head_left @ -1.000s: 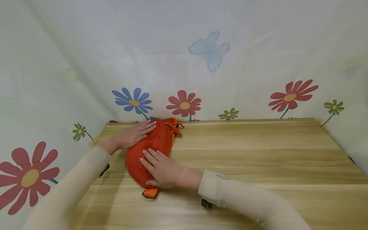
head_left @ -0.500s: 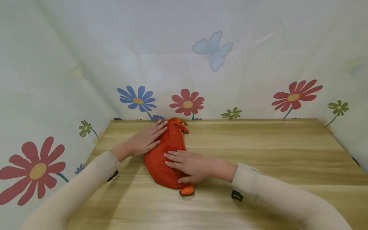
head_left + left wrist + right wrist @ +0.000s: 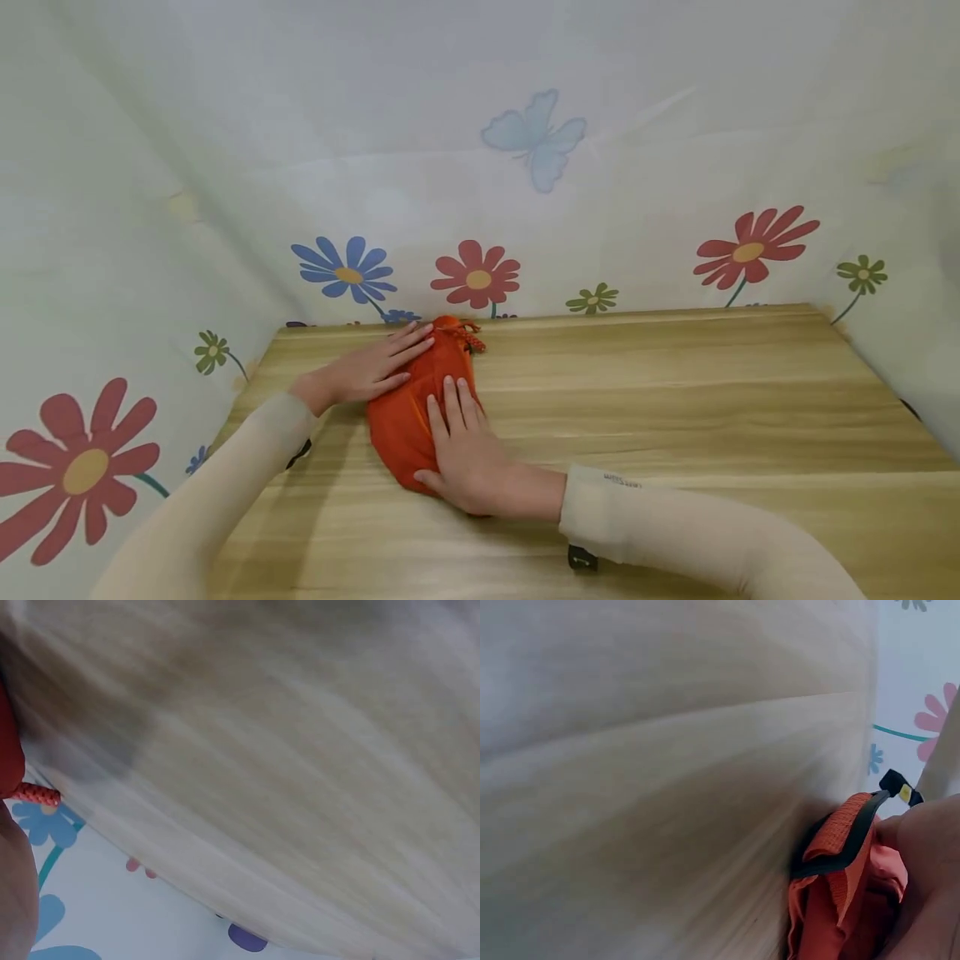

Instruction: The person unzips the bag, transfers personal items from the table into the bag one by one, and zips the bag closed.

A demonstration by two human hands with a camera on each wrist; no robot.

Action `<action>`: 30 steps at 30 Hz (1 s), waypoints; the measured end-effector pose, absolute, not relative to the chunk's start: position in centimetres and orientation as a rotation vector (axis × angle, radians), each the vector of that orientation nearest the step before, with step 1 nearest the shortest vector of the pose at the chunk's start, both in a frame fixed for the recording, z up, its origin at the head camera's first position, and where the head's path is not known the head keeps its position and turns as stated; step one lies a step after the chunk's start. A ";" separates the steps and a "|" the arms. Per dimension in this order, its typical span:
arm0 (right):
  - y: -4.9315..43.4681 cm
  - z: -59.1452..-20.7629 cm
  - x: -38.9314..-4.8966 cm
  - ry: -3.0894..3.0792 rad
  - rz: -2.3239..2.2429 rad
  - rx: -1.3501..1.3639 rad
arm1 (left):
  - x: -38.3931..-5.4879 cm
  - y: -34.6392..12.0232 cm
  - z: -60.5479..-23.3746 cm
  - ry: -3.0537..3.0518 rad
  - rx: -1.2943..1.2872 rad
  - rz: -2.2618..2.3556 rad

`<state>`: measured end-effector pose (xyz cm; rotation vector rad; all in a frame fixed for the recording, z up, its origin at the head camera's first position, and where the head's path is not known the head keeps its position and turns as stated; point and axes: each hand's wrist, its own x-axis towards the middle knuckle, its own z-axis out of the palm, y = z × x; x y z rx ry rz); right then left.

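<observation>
A red-orange fabric bag (image 3: 401,429) lies toward the left of the wood-grain tabletop, its long side pointing away from me. Braided cords (image 3: 472,337) hang from its far end. My left hand (image 3: 367,371) rests on the far left part of the bag, fingers extended. My right hand (image 3: 472,462) lies flat over its near right side, with straight fingers pointing away. In the right wrist view, an orange flap with black edging (image 3: 847,847) shows beside that hand. The left wrist view catches only a red edge of the bag (image 3: 9,750) and a cord end (image 3: 37,794).
The wood-grain tabletop (image 3: 675,392) extends right of the bag and meets a white flower-print sheet (image 3: 637,208) at its back and sides. A black clip (image 3: 582,557) sits under the right cuff, and another dark piece (image 3: 298,454) under the left.
The bag's near end has shifted to the right. My right hand has turned so its fingers point away rather than left, and covers the orange tab seen before. My left hand stays on the bag.
</observation>
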<state>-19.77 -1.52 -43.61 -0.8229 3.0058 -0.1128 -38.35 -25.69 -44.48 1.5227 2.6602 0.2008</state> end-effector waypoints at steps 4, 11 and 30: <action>-0.7 -43.9 -19.8 3.044 -0.057 -0.868 | -38.0 -25.1 -44.4 2.686 1.509 0.177; 1.6 -44.7 -20.7 2.977 -0.117 -1.054 | -36.1 -24.7 -44.3 2.739 1.466 0.098; 14.1 -43.5 -26.9 2.654 0.020 -1.586 | -28.1 -21.2 -43.0 2.775 1.227 0.029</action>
